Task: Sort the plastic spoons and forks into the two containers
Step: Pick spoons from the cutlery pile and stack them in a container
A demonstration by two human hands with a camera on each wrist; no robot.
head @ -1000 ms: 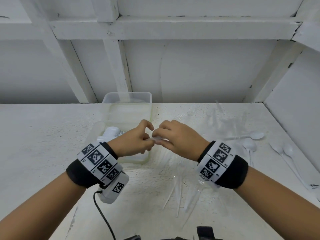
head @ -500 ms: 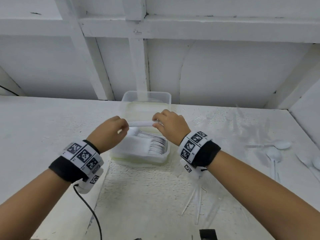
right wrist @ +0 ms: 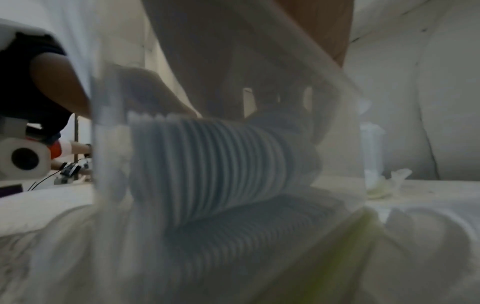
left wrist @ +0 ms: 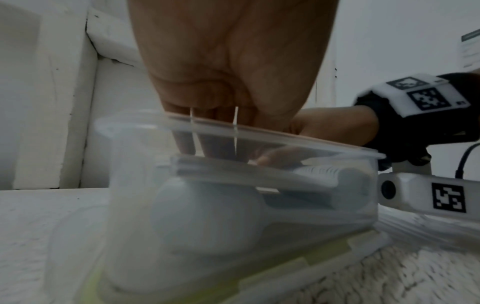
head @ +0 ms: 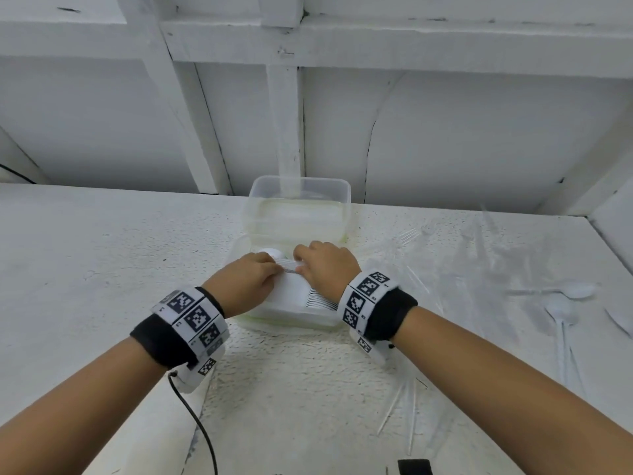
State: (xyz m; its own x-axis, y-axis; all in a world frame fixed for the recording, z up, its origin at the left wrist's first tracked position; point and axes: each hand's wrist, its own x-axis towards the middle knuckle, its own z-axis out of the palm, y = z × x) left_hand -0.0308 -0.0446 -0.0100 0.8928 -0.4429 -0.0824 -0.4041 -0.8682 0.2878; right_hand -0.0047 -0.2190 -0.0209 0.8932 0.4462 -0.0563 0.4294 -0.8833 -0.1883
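Both hands are down inside the near clear container (head: 246, 313). Between them they hold a bundle of white plastic spoons (head: 289, 266) by its ends; my left hand (head: 255, 277) grips the left end and my right hand (head: 323, 265) the right end. Under the bundle lie more nested white spoons (head: 320, 299). In the left wrist view my fingers (left wrist: 207, 144) reach down past the container rim (left wrist: 298, 139) onto the spoon handles (left wrist: 233, 170), above the spoon bowls (left wrist: 205, 216). The right wrist view shows the ribbed edges of the nested spoons (right wrist: 221, 164) through the blurred wall.
A second clear container (head: 298, 200) stands just behind, against the wall. Loose white spoons (head: 561, 303) and clear forks (head: 409, 234) lie scattered on the table to the right, with more clear forks (head: 400, 406) near the front edge. A black cable (head: 198, 426) hangs from my left wrist.
Both hands carried the spoon bundle forward from in front of the near container to over it, then lowered it inside onto the nested spoons.
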